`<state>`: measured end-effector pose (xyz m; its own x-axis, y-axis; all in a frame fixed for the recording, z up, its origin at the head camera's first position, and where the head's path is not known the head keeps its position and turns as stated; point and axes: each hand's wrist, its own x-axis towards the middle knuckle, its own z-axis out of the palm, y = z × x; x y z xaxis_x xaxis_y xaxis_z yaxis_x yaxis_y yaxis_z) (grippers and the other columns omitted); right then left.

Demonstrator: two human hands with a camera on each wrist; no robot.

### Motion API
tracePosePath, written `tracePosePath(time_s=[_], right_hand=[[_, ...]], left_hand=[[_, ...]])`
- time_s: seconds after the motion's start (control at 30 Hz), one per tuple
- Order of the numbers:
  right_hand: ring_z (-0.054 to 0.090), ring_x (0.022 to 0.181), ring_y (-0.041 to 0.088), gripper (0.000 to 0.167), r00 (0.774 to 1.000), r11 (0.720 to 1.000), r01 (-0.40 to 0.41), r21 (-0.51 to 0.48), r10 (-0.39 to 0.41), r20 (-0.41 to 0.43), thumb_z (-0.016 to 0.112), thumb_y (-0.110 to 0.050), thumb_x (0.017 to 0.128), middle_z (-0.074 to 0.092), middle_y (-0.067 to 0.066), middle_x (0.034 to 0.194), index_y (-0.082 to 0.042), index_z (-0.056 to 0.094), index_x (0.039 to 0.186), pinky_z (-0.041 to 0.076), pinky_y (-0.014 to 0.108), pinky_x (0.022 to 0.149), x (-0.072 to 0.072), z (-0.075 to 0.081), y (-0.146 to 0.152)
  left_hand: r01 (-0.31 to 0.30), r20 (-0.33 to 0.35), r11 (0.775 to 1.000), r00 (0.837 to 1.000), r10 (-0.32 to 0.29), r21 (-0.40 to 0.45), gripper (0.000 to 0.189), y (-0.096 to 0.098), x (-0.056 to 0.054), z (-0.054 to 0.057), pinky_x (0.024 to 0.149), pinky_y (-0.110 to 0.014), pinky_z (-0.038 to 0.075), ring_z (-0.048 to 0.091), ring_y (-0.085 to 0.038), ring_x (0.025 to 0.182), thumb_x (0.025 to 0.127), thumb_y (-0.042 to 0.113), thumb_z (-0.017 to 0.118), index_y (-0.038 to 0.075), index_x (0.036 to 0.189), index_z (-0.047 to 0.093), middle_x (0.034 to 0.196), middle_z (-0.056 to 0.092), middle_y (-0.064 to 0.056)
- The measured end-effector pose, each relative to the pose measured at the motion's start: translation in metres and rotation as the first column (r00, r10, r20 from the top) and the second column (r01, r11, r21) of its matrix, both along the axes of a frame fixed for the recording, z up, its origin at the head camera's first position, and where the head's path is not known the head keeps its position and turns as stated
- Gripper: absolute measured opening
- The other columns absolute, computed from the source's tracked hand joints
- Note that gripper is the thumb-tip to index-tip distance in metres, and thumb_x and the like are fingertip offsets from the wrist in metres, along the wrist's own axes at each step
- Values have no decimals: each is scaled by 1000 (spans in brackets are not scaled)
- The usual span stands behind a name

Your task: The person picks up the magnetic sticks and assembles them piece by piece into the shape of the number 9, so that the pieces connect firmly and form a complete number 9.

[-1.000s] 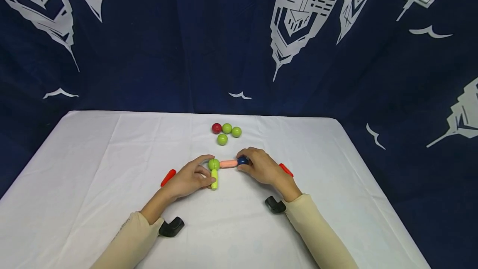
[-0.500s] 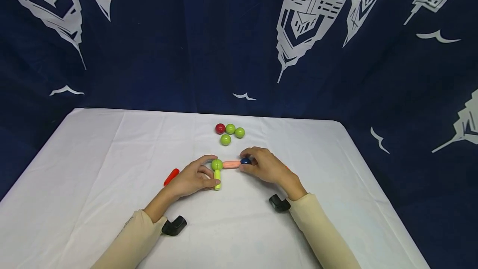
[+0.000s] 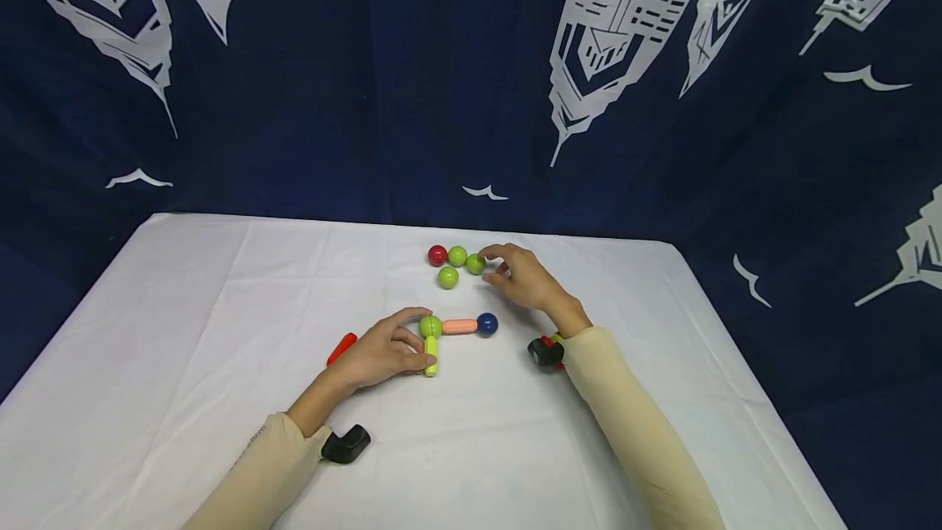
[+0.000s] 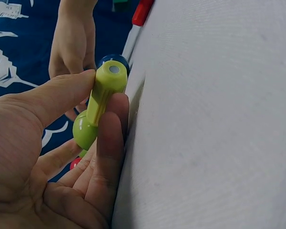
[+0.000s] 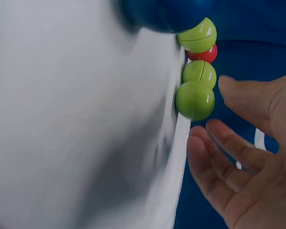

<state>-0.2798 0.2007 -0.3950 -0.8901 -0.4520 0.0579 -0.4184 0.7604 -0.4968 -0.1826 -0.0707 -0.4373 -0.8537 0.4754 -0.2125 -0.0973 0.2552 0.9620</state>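
My left hand (image 3: 379,357) pinches a yellow ridged stick (image 4: 101,98) between thumb and fingers. This stick joins a green ball (image 3: 430,326), which the index finger touches in the head view. From that ball a pink ridged stick (image 3: 459,326) runs right to a dark blue ball (image 3: 487,325), and no hand touches the blue ball. Farther back, my right hand (image 3: 518,276) has its thumb and fingers spread beside the nearest loose green ball (image 5: 195,101). In the right wrist view a gap shows between fingers and ball. Two more green balls (image 3: 447,277) and a red ball (image 3: 437,255) lie close by.
A red stick (image 3: 342,348) lies left of the left hand. Red and yellow pieces (image 3: 557,340) are partly hidden beneath the right sleeve and the black wrist camera (image 3: 546,352). A navy curtain (image 3: 294,105) hangs behind the white-covered table (image 3: 184,309).
My right hand has let go of the dark blue ball and moved back to the loose green balls. The left hand keeps its grip on the yellow stick. The head view shifts slightly.
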Motion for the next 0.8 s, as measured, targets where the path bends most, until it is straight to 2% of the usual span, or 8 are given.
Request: tracePosePath(time_s=[0.17,0.3,0.53,0.8], right_hand=[[60,116,36,41,999,1000,-1,-23,2,51,63,-4,96,59,19,135,-6,57,136,49,47,100,-14,-6,-4],[61,117,36,41,995,999,32,0,-32,90,62,-4,96,58,20,136,-8,56,136,48,48,101,-19,-10,-6],[63,117,31,32,989,997,71,37,-76,126,62,-7,97,60,15,136,-9,58,129,49,44,102,-16,-9,-9],[63,110,30,33,994,997,40,69,-47,103,64,-9,97,64,16,129,-6,62,130,50,43,99,-10,-8,-8]], left_hand=[[0,-2,1000,1000,0,-8,75,-1,0,0,74,-28,52,69,-15,79,86,17,79,11,150,40,107,68,-13],[2,-5,1000,1000,-2,-14,75,-2,1,2,74,-29,51,68,-15,78,86,18,79,11,150,39,107,67,-13],[3,3,1000,1000,-3,-12,75,-2,1,2,74,-29,51,68,-15,78,87,18,79,11,150,39,107,67,-12],[4,-5,1000,1000,-4,-10,75,-2,0,0,73,-29,49,67,-14,76,86,19,80,12,150,40,106,67,-12]])
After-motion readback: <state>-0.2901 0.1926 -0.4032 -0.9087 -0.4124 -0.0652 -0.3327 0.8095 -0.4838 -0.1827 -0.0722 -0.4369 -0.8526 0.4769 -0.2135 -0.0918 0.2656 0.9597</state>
